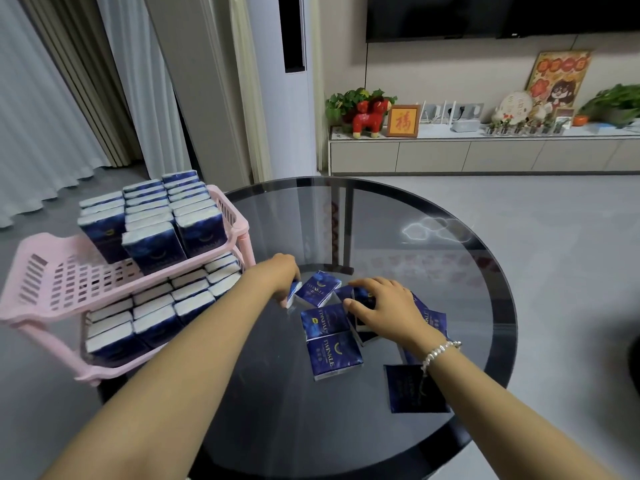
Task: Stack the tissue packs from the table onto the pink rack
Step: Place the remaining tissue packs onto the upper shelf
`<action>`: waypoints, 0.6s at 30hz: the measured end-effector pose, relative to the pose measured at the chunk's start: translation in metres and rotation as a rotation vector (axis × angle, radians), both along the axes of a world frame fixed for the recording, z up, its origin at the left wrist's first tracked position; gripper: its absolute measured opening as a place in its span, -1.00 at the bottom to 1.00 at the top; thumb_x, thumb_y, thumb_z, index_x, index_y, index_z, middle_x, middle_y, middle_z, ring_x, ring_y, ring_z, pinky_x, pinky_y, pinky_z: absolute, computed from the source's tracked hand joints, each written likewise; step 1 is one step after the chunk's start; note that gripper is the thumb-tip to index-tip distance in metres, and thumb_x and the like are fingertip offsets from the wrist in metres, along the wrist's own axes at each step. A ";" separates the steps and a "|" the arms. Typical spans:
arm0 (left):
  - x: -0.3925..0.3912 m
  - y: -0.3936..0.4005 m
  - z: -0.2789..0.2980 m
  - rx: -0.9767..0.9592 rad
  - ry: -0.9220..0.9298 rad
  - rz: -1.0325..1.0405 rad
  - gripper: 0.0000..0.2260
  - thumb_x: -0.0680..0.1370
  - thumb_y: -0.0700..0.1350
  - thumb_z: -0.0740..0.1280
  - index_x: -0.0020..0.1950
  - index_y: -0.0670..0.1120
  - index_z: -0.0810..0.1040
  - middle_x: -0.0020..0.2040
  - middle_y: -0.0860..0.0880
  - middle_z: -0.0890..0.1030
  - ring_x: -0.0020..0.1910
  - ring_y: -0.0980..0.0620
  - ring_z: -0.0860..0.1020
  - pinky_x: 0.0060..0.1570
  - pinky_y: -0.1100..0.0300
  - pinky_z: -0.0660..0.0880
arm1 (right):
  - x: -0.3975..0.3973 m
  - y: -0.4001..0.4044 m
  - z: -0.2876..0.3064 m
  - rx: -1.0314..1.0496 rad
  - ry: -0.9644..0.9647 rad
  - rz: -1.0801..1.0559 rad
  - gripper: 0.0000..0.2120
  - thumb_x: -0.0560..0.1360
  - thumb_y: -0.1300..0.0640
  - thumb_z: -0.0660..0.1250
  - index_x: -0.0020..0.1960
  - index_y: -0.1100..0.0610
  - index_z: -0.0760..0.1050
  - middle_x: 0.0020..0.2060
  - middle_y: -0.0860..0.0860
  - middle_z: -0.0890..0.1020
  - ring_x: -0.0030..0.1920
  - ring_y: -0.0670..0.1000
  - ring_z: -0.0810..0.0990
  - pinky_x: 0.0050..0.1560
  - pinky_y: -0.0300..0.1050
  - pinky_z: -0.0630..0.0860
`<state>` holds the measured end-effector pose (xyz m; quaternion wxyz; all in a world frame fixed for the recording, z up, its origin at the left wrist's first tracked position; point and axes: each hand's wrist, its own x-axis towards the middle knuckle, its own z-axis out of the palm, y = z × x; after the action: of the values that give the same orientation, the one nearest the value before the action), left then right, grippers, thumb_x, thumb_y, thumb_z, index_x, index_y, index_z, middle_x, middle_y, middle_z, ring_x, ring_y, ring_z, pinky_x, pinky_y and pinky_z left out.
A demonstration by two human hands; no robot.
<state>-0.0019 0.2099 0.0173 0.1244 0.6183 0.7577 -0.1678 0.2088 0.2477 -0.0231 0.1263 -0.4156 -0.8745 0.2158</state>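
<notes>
Far left of the frame, pale curtains point(41, 109) hang to the floor, and just in front of them stands the pink rack point(52, 271), two tiers, its right side pushed up against the rim of the round glass counter point(450, 244). Upper tier: three rows of dark blue tissue packs point(156, 251) standing upright at the far end, the near end of that tier bare slats. Lower tier point(114, 344): more packs, lined up in rows under the shelf above. Moving to centre frame, the left hand point(284, 271) reaches out over the counter, fingers curled down onto a pack point(293, 293) tipped on its edge, gripping it at the leftmost fringe of the loose pile. Right beside it lies a flat pack point(320, 289), then two more point(334, 355) lying label-up toward the lower middle. The right hand point(384, 308), beaded bracelet point(440, 351) on the wrist, sits on top of the pile, fingers bent and thumb tucked against a pack point(363, 296) underneath; a few packs poke out from under its far side, and one pack point(415, 389) lies alone below the wrist. Upper right, a low cabinet point(485, 154) along the wall carries a red toy horse point(370, 119), a framed picture and plants, with a television point(502, 15) above.
</notes>
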 end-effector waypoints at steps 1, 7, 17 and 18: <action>0.002 -0.001 0.004 -0.006 0.021 -0.012 -0.52 0.39 -0.16 0.50 0.30 -0.07 0.51 0.27 -0.10 0.40 0.26 -0.08 0.40 -0.15 0.17 0.44 | 0.000 0.000 0.000 -0.004 0.000 0.001 -0.57 0.52 -0.22 0.17 0.35 -0.13 0.35 0.32 -0.06 0.44 0.34 0.04 0.33 0.35 0.01 0.21; 0.005 -0.003 0.007 0.021 -0.067 0.050 -0.58 0.38 -0.21 0.50 0.16 -0.05 0.41 0.19 -0.08 0.47 0.22 -0.14 0.37 -0.45 0.25 0.22 | 0.001 -0.002 -0.001 -0.007 0.002 -0.006 -0.57 0.52 -0.21 0.18 0.34 -0.12 0.35 0.31 -0.06 0.44 0.32 0.04 0.35 0.33 0.02 0.25; 0.005 -0.044 0.012 0.386 -0.308 0.032 -0.73 0.35 0.02 0.52 -0.02 0.02 0.57 -0.13 0.05 0.44 -0.07 0.02 0.48 -0.16 0.15 0.38 | -0.021 0.003 0.007 0.012 0.006 -0.014 -0.55 0.53 -0.14 0.21 0.38 -0.05 0.33 0.34 -0.04 0.43 0.38 0.04 0.28 0.36 0.01 0.13; 0.007 -0.056 0.010 0.463 -0.372 0.096 -0.75 0.36 0.05 0.51 -0.05 0.05 0.55 -0.12 0.05 0.44 -0.09 0.05 0.48 -0.18 0.18 0.35 | -0.028 0.004 0.008 0.020 0.000 -0.001 -0.54 0.53 -0.13 0.22 0.39 -0.04 0.33 0.34 -0.04 0.44 0.38 0.03 0.27 0.35 0.01 0.13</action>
<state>0.0051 0.1535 0.0272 0.1246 0.6140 0.7682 0.1318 0.1808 0.2515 -0.0149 0.1304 -0.4149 -0.8764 0.2070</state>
